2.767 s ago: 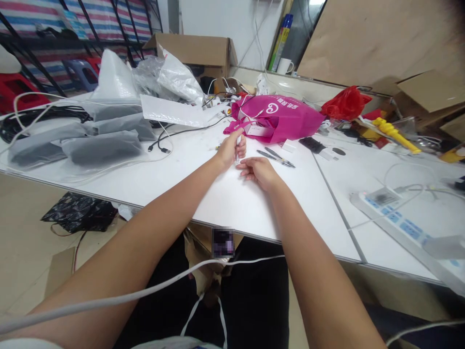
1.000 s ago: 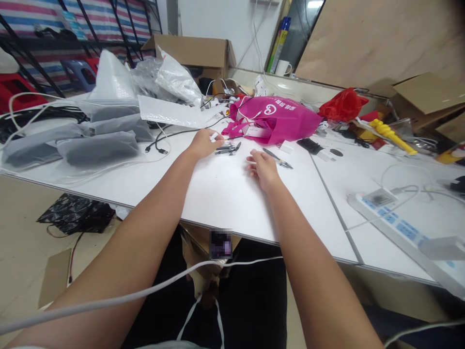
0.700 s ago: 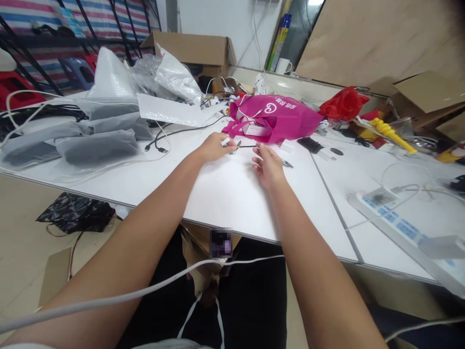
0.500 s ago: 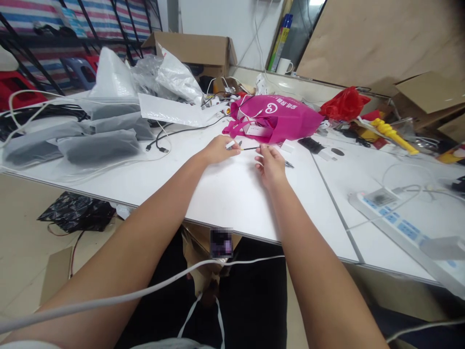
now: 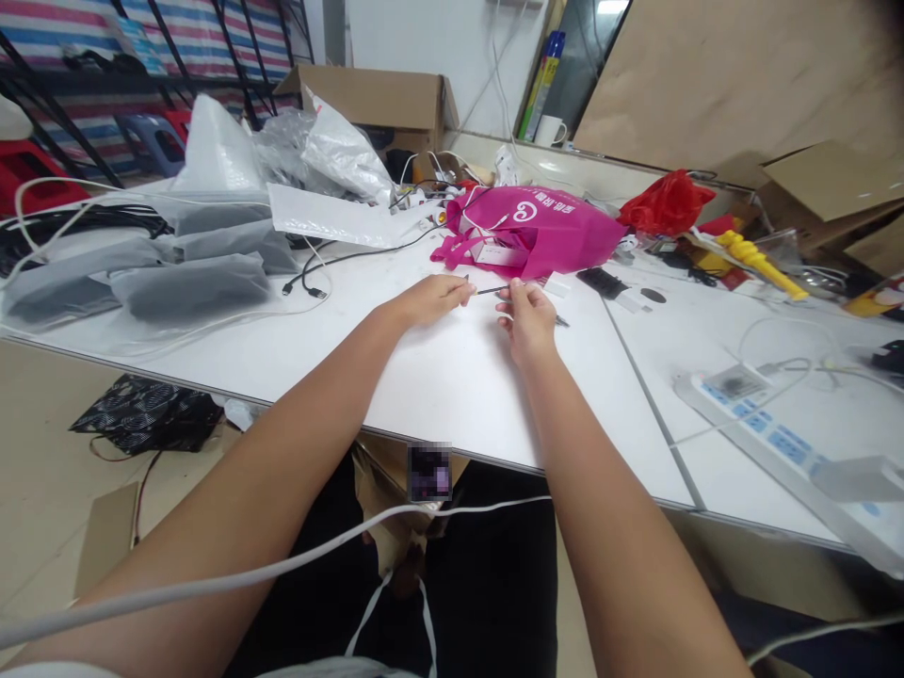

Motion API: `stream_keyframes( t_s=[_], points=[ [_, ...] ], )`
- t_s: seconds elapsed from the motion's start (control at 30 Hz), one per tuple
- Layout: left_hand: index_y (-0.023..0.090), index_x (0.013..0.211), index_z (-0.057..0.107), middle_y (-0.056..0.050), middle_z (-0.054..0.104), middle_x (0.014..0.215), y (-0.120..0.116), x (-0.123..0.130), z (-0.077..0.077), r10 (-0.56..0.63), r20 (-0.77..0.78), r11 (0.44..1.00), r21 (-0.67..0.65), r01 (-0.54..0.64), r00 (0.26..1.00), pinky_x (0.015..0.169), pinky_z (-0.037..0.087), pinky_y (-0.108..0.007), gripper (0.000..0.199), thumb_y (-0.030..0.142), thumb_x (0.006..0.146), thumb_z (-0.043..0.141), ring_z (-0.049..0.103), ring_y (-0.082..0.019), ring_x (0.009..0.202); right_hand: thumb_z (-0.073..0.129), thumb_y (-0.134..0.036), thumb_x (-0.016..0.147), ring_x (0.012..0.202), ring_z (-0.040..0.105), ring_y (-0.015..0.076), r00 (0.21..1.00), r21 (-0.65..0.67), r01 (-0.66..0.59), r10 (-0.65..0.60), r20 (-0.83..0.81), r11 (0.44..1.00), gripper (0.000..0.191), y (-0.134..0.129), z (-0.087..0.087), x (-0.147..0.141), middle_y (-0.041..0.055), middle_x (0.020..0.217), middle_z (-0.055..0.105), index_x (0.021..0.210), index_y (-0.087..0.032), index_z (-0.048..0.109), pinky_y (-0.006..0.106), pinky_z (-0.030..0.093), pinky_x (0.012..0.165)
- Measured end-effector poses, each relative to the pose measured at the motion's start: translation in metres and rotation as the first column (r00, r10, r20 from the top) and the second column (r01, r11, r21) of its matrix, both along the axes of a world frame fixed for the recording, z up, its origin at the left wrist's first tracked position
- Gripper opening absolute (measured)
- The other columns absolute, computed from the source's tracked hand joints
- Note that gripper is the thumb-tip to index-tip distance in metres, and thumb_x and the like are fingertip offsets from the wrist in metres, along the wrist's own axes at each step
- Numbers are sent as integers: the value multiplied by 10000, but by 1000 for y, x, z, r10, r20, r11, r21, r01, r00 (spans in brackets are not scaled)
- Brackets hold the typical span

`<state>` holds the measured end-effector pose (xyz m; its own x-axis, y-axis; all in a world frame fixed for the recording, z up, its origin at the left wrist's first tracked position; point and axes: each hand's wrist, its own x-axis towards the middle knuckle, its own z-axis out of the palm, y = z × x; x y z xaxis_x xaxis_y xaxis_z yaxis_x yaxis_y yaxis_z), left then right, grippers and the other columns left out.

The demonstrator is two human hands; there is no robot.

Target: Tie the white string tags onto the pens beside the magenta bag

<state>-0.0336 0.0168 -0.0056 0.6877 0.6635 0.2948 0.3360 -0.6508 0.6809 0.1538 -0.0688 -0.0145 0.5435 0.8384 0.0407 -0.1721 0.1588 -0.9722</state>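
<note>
A thin dark rod (image 5: 492,290) spans the gap between my hands, above the white table (image 5: 452,386). My left hand (image 5: 439,299) pinches its left end, which has a small pale tip. Around the other end, the thumb and forefinger of my right hand (image 5: 529,315) are closed. A dark pen-like piece (image 5: 561,321) lies on the table just right of my right hand, partly hidden by it. Behind the hands rests a magenta bag (image 5: 565,231), with a white box (image 5: 498,252) at its opening.
Grey plastic packages (image 5: 190,287) and black cable ends (image 5: 303,289) lie to the left. On the right are a power strip (image 5: 777,438), a yellow twisted object (image 5: 763,264) and a red bag (image 5: 666,202). A white cable (image 5: 282,568) crosses over my lap.
My left hand has moved slightly right and its fingers have closed in around the rod's end. The white piece seen at those fingers before is now hidden. My right hand has barely moved.
</note>
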Motion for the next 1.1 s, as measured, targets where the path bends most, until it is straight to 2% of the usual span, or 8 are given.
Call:
stream_keyframes(
  t_s=[0.13,0.23,0.37,0.43,0.5,0.7,0.87,1.1],
  points=[
    [229,880,660,-29,692,902,-6,2,3,-48,-40,999,3,48,998,869,457,-368,403,542,1084,508,618,-214,888,901,-546,940,709,706,98,997,12,-51,50,50,999,416,0,-1,-3,-19,940,790,897,-245,617,183,446,521],
    [222,874,667,-30,700,902,-9,-3,9,1,-47,1000,20,0,999,884,454,-366,424,524,1104,480,616,-208,896,872,-552,964,711,704,90,1000,29,-14,13,27,999,416,1,0,0,-20,950,782,895,-245,601,177,459,524],
    [226,817,629,-42,686,837,2,-17,16,238,121,969,41,-244,964,839,461,-378,529,606,1135,445,603,-210,835,837,-585,989,698,685,73,991,67,110,-104,-88,992,425,3,1,12,-26,958,762,923,-251,584,167,476,518],
    [235,792,608,-48,659,792,9,-23,18,355,224,929,29,-370,908,829,468,-383,580,673,1131,435,597,-217,820,850,-616,970,699,690,78,990,81,109,-101,-94,991,449,3,0,15,-25,963,760,934,-256,584,177,487,518],
    [243,772,599,-48,628,754,12,-26,19,396,250,909,29,-416,884,824,471,-385,619,730,1117,435,590,-222,812,850,-623,966,711,703,86,993,80,89,-83,-79,993,452,3,0,16,-24,974,771,933,-259,585,184,492,520],
    [235,771,622,-28,592,733,0,-17,16,231,141,972,6,-234,963,771,442,-380,596,683,1125,452,528,-195,727,827,-539,1007,716,716,75,994,60,48,-41,-104,997,372,1,2,5,-23,1032,811,942,-258,592,163,469,508],
    [219,796,678,-54,693,842,-4,-3,11,85,113,996,-34,-82,990,861,493,-370,548,583,1147,468,612,-197,820,845,-573,985,723,726,87,1000,46,-5,6,-31,999,380,0,3,2,-30,1018,811,968,-267,619,172,467,528],
    [224,799,666,-48,677,827,-8,2,11,29,55,998,-49,-26,998,915,502,-393,456,513,1115,511,622,-216,850,871,-555,965,692,696,88,998,31,-45,44,43,998,399,-1,3,0,-23,982,804,930,-254,612,183,440,532]
  ],
)
